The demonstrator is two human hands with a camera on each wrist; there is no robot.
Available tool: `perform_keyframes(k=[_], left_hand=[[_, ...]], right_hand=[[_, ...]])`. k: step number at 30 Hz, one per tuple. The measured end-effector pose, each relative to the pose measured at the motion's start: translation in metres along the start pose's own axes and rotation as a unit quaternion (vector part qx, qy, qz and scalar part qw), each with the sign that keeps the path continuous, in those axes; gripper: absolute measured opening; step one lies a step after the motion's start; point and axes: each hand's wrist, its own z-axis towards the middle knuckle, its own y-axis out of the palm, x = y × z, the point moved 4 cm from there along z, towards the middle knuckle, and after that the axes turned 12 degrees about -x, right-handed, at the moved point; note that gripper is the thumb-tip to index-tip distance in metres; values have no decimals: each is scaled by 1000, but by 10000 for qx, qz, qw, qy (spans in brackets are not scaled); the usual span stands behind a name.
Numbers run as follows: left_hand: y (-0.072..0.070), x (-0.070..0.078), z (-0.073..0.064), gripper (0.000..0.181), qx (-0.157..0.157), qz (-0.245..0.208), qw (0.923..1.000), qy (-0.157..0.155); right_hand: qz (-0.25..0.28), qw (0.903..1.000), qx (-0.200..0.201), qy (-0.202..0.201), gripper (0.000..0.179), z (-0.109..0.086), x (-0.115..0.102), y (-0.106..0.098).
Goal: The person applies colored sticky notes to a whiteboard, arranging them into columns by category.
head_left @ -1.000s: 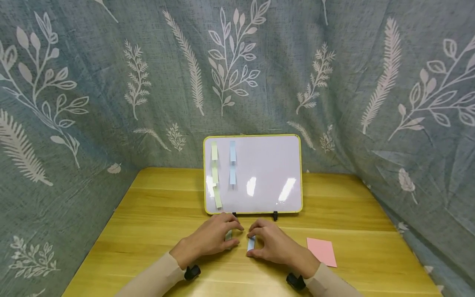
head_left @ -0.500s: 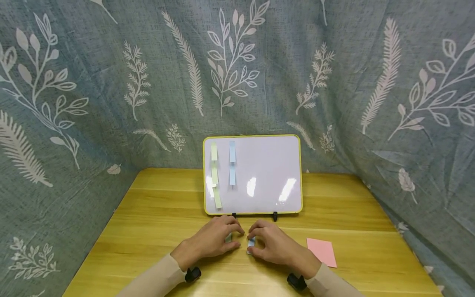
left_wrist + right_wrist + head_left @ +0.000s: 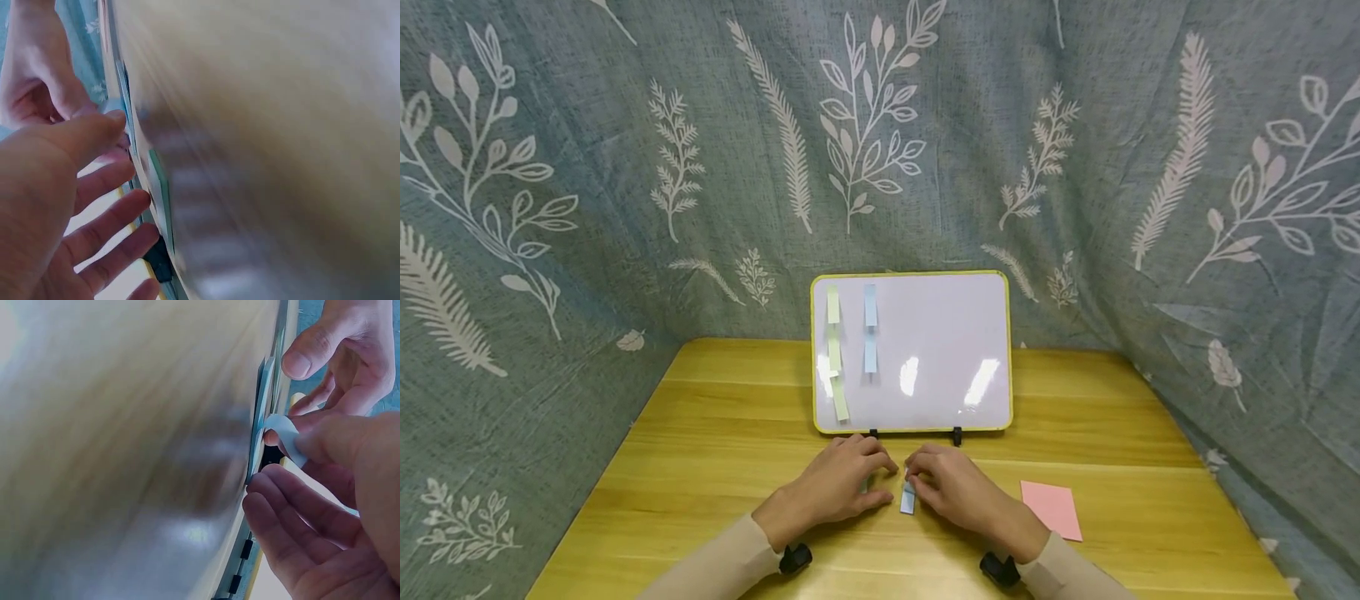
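Observation:
A narrow pad of blue sticky notes (image 3: 907, 502) lies on the table between the two hands. My right hand (image 3: 957, 492) pinches the lifted end of its top note (image 3: 285, 435) between thumb and finger; the note curls up from the pad in the right wrist view. My left hand (image 3: 838, 482) hovers just left of the blue pad, fingers loosely bent and holding nothing. Beside those fingers lies a narrow green sticky note pad (image 3: 162, 194), mostly hidden by the hand in the head view.
A whiteboard (image 3: 940, 325) with a yellow rim stands on black feet behind the hands. Several green notes (image 3: 833, 306) run down its left side, with two blue notes (image 3: 870, 306) beside them. A square pink pad (image 3: 1051, 510) lies at the right on the wooden table (image 3: 722, 417).
My right thumb has moved up along the blue pad, baring its near end, and the top note is now peeled up. The left hand has shifted slightly to the right.

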Motion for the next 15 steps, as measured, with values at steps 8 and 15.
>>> perform_keyframes(k=[8, 15], left_hand=[[5, 9, 8, 47, 12, 6, 9995, -317], [7, 12, 12, 54, -216, -96, 9985, -492]], right_hand=[[146, 9994, 311, 90, 5, 0, 3, -3], [263, 9987, 373, 233, 5, 0, 6, -2]])
